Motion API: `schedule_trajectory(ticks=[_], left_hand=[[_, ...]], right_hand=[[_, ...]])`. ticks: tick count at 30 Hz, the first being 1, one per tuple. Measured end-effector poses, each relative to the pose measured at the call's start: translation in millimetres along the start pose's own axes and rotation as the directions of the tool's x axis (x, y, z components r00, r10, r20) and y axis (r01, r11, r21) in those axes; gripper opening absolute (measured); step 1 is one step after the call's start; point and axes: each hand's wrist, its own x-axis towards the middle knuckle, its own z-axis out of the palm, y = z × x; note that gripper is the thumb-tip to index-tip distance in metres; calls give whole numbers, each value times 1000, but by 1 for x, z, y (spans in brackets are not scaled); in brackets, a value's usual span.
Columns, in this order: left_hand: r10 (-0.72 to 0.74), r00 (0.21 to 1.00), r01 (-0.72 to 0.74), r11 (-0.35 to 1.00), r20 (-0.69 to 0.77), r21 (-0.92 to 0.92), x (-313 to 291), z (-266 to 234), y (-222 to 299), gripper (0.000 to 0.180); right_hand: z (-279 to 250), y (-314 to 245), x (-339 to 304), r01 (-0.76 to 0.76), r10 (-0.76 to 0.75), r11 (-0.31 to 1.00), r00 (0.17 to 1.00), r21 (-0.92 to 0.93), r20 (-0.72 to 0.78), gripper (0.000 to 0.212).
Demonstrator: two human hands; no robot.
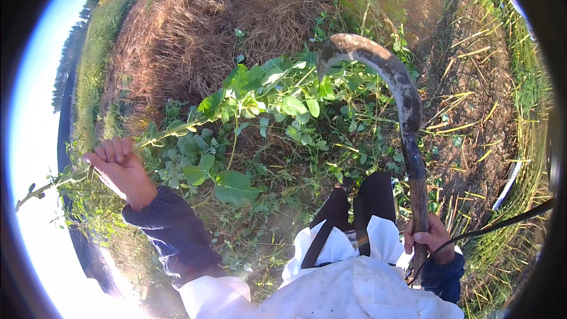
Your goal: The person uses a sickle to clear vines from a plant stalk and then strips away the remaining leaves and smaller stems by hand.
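My left hand (124, 174) is raised at the left, its fingers curled round the stem of a long leafy plant (174, 132). From the hand the stem slants up to the right into broad green leaves, and its other end sticks out to the far left. My right hand (435, 238) is closed round the wooden handle of a sickle (407, 97), low at the right. The sickle stands upright in view, its worn, dirt-stained curved blade arching left, with the tip over or beside the plant's leaves. Whether the tip touches them I cannot tell.
Low green weeds (301, 168) cover the ground before my legs. Dry brown straw (218, 18) lies beyond. Cut stalks (466, 136) are strewn over bare soil at the right. A black cord (502, 223) runs from the right edge to my right hand.
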Motion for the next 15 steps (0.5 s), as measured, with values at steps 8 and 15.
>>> schedule_trajectory(ticks=[8, 15], left_hand=[[28, 986, -19, 998, 165, -56, 16, 86, 21, 46], [-26, 987, 15, 997, 156, 70, -15, 136, 18, 46]], right_hand=[[13, -111, 126, 283, -385, 817, 916, -502, -111, 34], [-2, -170, 178, 375, -372, 410, 901, -831, 223, 43]])
